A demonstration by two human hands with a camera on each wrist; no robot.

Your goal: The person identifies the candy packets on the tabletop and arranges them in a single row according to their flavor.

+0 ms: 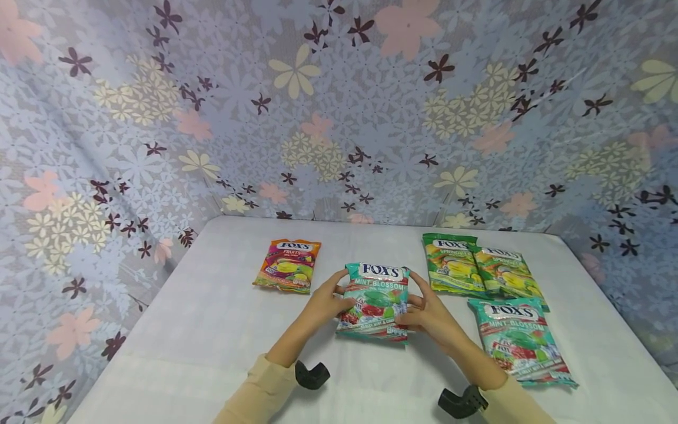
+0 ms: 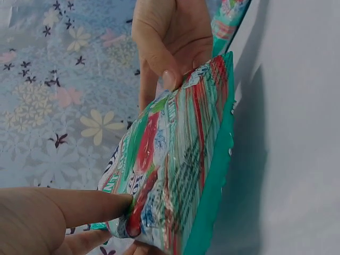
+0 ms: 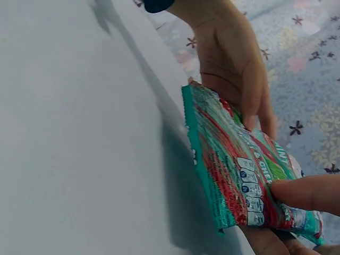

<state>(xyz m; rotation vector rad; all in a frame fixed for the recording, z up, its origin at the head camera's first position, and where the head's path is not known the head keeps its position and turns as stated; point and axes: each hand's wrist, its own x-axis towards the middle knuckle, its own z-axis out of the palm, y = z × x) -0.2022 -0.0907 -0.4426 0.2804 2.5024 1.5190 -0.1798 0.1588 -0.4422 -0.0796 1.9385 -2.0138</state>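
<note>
Left grip [image 1: 324,303] and right grip [image 1: 431,315] pinched teal bag [image 1: 374,307] between them; slip looked possible if either loosened.

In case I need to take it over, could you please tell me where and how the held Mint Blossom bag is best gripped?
I'd probably pinch the middle of the bottom seal of the Mint Blossom bag, coming from the near side, between the forearms. That seal is a thin, flat strip that looks free, while the left hand and right hand hold the two sides.
</note>
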